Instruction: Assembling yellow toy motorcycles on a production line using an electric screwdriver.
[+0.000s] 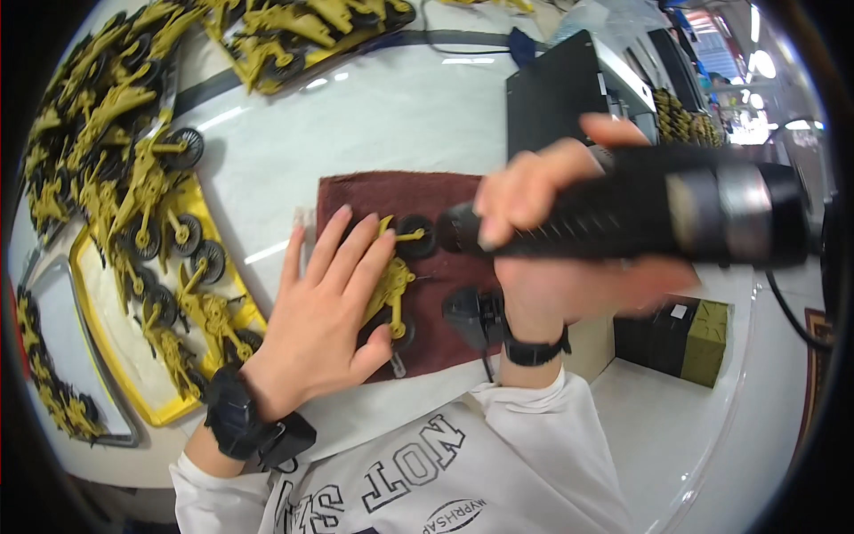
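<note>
A yellow toy motorcycle (391, 289) with black wheels lies on a dark red-brown cloth (427, 189). My left hand (316, 329) rests flat over its left side, fingers stretched out and thumb apart, covering part of it. Wrapped around a thick black power tool (614, 209), which looks like an electric screwdriver, is my right hand (543, 240). The tool lies nearly level, its narrow end beside the toy's far wheel (414, 237). Motion blurs the tool and right hand; whether the tip touches the wheel I cannot tell. Black devices sit at both wrists.
A yellow-rimmed tray (102, 343) at left holds several toy motorcycles; more are heaped behind it and in a far tray (311, 36). A grey-rimmed tray (107, 436) stands far left. A black box (551, 93) stands back right; a cable (792, 316) hangs at right.
</note>
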Demonstrator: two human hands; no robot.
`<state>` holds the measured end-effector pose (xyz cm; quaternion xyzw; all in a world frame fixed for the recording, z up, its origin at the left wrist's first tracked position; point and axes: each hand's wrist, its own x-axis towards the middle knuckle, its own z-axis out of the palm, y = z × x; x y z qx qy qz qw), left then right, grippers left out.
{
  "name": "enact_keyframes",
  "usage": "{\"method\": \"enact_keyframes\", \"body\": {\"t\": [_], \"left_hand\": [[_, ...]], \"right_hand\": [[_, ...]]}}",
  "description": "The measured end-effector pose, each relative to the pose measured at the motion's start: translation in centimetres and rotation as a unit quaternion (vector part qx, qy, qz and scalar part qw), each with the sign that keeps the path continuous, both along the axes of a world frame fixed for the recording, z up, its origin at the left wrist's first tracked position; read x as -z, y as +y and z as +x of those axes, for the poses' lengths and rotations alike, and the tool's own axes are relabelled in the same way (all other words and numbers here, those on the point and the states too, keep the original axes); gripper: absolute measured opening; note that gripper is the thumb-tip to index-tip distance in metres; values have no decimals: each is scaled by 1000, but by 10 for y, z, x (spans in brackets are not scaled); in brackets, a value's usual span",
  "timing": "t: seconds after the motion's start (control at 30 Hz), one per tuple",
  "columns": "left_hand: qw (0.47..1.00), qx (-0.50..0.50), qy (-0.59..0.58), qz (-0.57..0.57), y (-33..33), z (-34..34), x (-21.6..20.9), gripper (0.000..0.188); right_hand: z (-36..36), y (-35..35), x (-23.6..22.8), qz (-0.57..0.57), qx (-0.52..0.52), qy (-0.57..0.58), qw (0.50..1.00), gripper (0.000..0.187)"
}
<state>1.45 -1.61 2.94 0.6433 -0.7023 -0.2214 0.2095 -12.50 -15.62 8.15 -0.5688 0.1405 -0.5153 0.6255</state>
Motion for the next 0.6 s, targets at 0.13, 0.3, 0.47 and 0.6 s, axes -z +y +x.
{"method": "enact_keyframes", "body": {"t": [0.13, 0.3, 0.47, 0.6], "left_hand": [[999, 36, -6, 16, -8, -1, -3, 84], [996, 76, 9, 39, -9, 11, -22, 96], [993, 100, -47, 30, -22, 10, -22, 102], [993, 117, -24, 10, -29, 9, -28, 97]], "right_hand": [[-51, 11, -50, -160, 63, -146, 974, 87], [-111, -29, -89, -156, 359, -11, 920, 94], [-106, -58, -69, -118, 391, 69, 910, 90], [-105, -70, -60, -88, 361, 107, 922, 81]]}}
